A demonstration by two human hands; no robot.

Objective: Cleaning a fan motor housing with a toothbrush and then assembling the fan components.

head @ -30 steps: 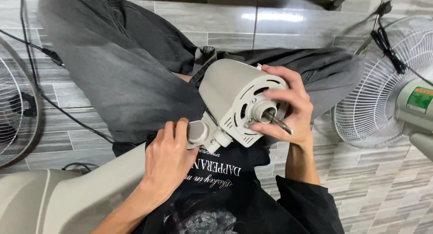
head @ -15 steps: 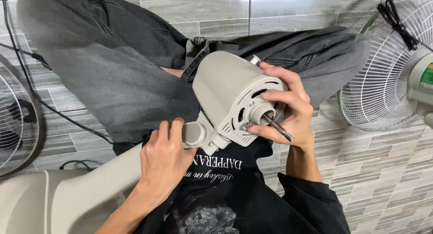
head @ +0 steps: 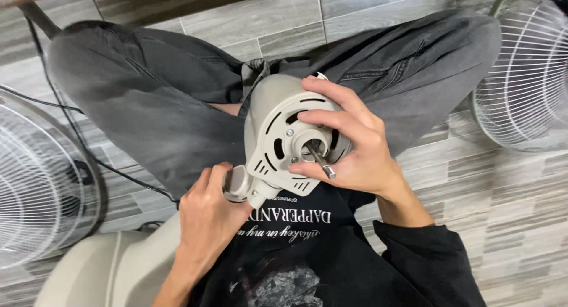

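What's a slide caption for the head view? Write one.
Left hand grips the neck of a beige fan motor housing; right hand holds its front.

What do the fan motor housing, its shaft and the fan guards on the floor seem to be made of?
The fan motor housing, held by the right hand, looks like moulded plastic, matt beige with slotted vents. Its shaft appears to be bare metal: thin, grey, glinting. The fan guards seem to be white-coated wire, thin radiating spokes. The left hand grips the neck joint, likely the same plastic.

left hand [head: 207, 215]: fingers curled, gripping | right hand [head: 349, 144]: fingers spread, clasping
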